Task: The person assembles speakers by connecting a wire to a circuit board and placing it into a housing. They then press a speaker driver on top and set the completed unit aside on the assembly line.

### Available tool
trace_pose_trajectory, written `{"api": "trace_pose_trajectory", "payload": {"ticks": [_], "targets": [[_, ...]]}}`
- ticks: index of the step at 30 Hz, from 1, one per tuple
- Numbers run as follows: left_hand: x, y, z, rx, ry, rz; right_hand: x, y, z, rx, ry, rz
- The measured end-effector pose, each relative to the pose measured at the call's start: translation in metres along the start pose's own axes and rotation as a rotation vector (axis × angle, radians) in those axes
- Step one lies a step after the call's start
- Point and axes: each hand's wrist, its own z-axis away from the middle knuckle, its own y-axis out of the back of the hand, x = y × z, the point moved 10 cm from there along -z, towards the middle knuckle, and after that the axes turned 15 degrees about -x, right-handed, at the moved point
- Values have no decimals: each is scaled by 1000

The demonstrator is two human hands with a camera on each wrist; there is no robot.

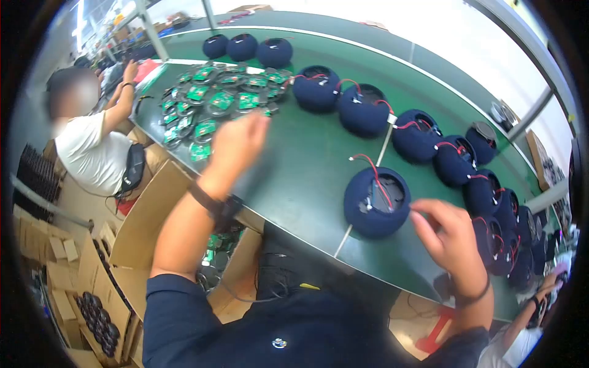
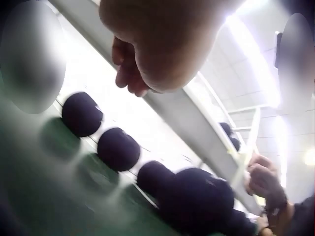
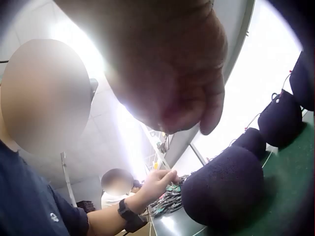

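Note:
A round, dark blue fabric-covered speaker shell (image 1: 377, 205) sits at the front of the green bench, its open top showing the inside and a red wire (image 1: 375, 175) rising out. My right hand (image 1: 451, 236) is beside the shell's right side, fingers loosely bent and fingertips close to its edge, with nothing in its grasp. My left hand (image 1: 236, 144) is raised near a pile of green circuit boards on round clear-and-black parts (image 1: 219, 101). Its fingers are loosely curled, and no object shows in them; in the left wrist view the hand (image 2: 157, 44) appears close up.
More shells with red wires (image 1: 363, 110) stand in a row curving to the right. Several others (image 1: 275, 53) are at the back. An open cardboard box (image 1: 242, 260) with boards stands below the bench edge. A person (image 1: 98, 147) in a white shirt works at left.

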Motion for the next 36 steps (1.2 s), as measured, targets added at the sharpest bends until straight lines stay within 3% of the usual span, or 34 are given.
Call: {"api": "trace_pose_trajectory", "payload": {"ticks": [1,2,3,5,9,15,17,23,25,26,27,29,33,36], "targets": [[-21,3,-7,-97,130,-60,-4,-3,-13,-26,46,120],[-40,0,-9,-61,73,-174,7,-11,-26,-116,-97,177],[-51,-6,-13,-118,66,-300,11,-14,-36,-111,-110,179],[-62,-22,-5,-179,9,-474,2,-22,-55,-63,34,351],[-64,-30,-3,-280,93,-340,19,-40,-68,-152,-76,346],[-32,-3,6,98,-169,-311,32,-43,-62,-124,-101,246],[-7,5,10,79,-181,-299,36,-38,-59,-68,-138,108],[34,-27,35,-141,-137,248,38,-35,-39,129,-117,79],[52,-46,43,-271,-90,635,37,-34,-34,184,-72,21],[54,-59,45,-229,-115,795,35,-31,-30,238,-25,-34],[52,-75,45,-349,-36,831,38,-32,-30,236,-26,-34],[56,-102,59,-510,178,1215,43,-36,-32,183,86,-245],[54,-115,70,-580,234,1275,50,-39,-32,120,121,-307],[68,-119,94,-514,221,1564,60,-44,-32,80,38,-449]]}}
